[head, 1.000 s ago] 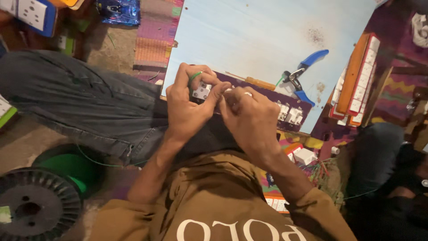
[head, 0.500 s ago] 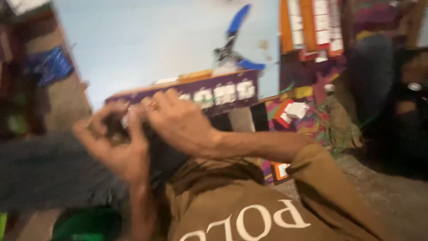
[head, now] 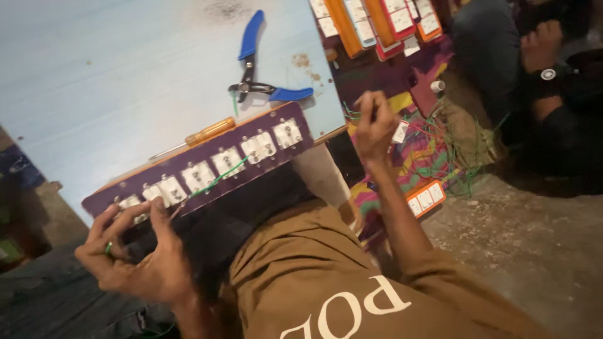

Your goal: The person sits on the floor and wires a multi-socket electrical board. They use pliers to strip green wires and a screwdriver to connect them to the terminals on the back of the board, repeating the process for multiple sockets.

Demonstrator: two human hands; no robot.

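At the tabletop [head: 94,75] edge, the hands have parted: the left hand [head: 135,257] pinches a green wire [head: 217,179] at the purple switch panel [head: 207,166], while the right hand [head: 375,122], fingers closed on nothing discernible, has swung out toward loose green wire offcuts [head: 452,144].

We see a long purple board [head: 207,164] with a row of white switches and sockets. It lies tilted on the edge of a light blue table. A thin green wire [head: 217,178] runs across its front.
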